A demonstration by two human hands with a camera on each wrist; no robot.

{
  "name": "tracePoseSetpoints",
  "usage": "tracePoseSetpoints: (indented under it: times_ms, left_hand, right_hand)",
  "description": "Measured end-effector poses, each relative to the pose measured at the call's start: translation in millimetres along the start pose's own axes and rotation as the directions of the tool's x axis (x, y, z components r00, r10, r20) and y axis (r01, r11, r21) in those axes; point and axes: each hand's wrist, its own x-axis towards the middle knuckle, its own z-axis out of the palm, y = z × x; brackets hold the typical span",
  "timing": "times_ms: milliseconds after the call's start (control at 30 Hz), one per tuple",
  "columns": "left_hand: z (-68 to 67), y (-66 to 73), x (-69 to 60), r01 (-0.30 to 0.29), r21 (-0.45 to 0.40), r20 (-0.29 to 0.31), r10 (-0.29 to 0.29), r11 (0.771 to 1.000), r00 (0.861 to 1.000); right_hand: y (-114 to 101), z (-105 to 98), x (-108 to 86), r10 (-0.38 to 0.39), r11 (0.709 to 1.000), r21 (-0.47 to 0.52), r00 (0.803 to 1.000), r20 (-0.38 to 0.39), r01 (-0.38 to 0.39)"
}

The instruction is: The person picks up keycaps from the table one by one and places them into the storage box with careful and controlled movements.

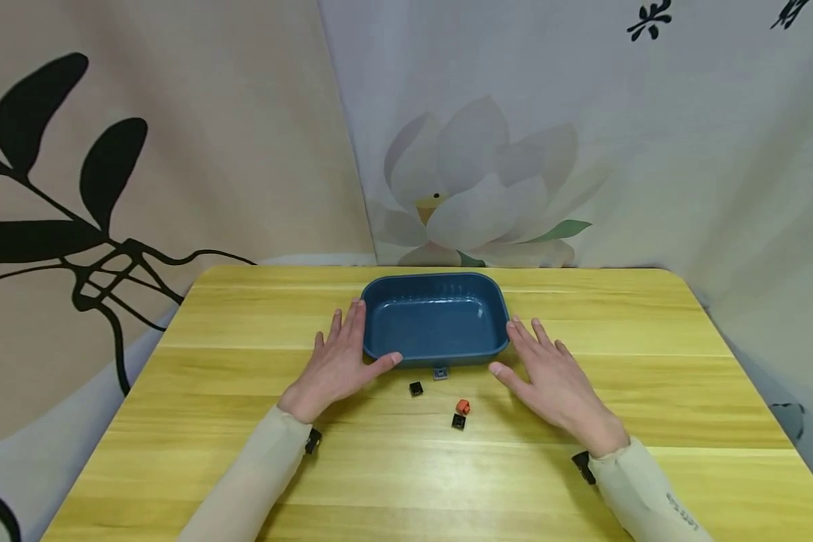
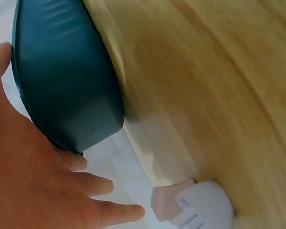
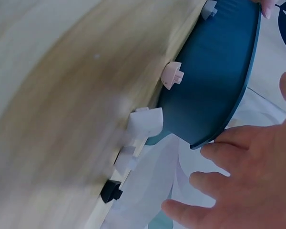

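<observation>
A dark blue rectangular tray stands on the wooden table, between the two hands. Along its left side lie the straight fingers of my left hand, its thumb at the front rim. My right hand is spread at the opposite side, its index fingertip at the rim and its thumb apart from it. Small keycap-like pieces lie before the tray: a grey-blue one by the front wall, a black one, an orange one and another black one.
The right wrist view shows a pink piece, a white piece and a black piece on the table. A white piece shows in the left wrist view. Printed curtains hang behind the table.
</observation>
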Motion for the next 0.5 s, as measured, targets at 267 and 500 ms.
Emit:
tracePoseSetpoints:
  times_ms: [267, 500]
  left_hand:
    - [1.5, 5.4, 5.6, -0.010, 0.034, 0.008, 0.009, 0.999, 1.000]
    - [0.5, 6.2, 7.4, -0.003, 0.051, 0.017, 0.002, 0.999, 1.000]
  right_hand:
    - [20, -21, -10.6, 0.031, 0.998, 0.049, 0.998, -0.058, -0.028]
    - [45, -38, -18.0, 0.064, 0.995, 0.086, 0.995, -0.075, -0.058]
